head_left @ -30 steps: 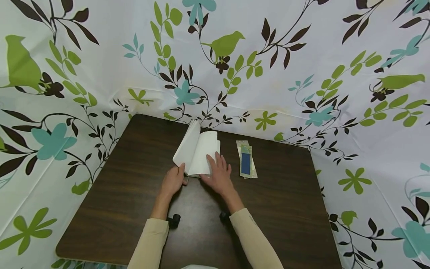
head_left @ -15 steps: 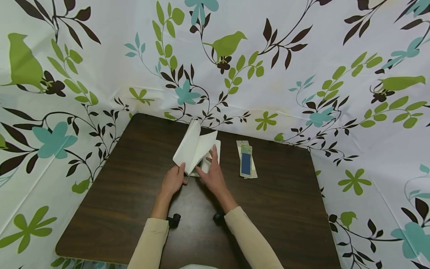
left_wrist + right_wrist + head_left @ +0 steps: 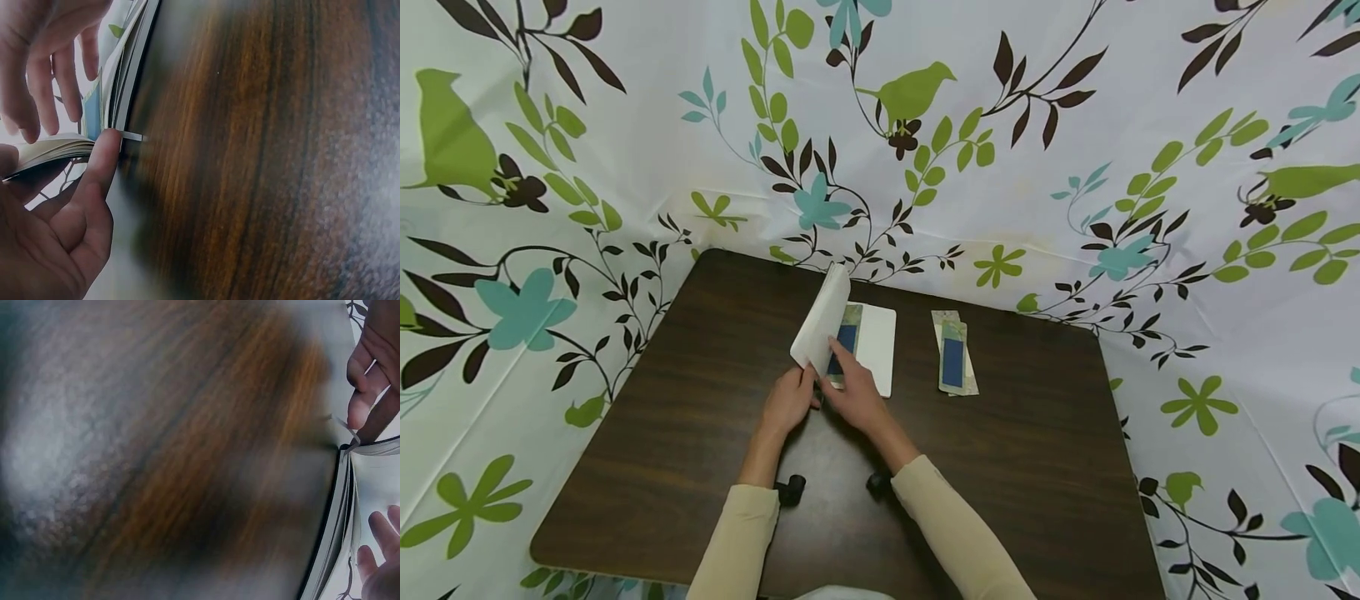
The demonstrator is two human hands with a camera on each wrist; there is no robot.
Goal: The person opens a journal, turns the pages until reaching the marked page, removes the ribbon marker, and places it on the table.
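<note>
A notebook (image 3: 877,350) lies spread on the table, its left part of pages and cover raised at a slant. My left hand (image 3: 787,402) grips the lower edge of that raised part; in the left wrist view the thumb lies over the pages, with fingers beneath. My right hand (image 3: 855,396) reaches over the fold, index finger against the raised pages. Its fingers hang loosely parted in the left wrist view. A blue-and-green card (image 3: 847,333) lies on the page along the fold, partly hidden by the right hand. A thin ribbon (image 3: 132,135) pokes out at the spine.
To the notebook's right, another blue-and-green card (image 3: 953,358) overlaps a pale patterned card (image 3: 972,379) on the dark wooden table (image 3: 1037,450). A leaf-and-bird patterned cloth (image 3: 1045,200) hangs close behind the table's far edge.
The right hand has lifted the right-hand pages and turned them over to the left, against the raised part. The card along the fold has come into view. The left hand has kept its grip.
</note>
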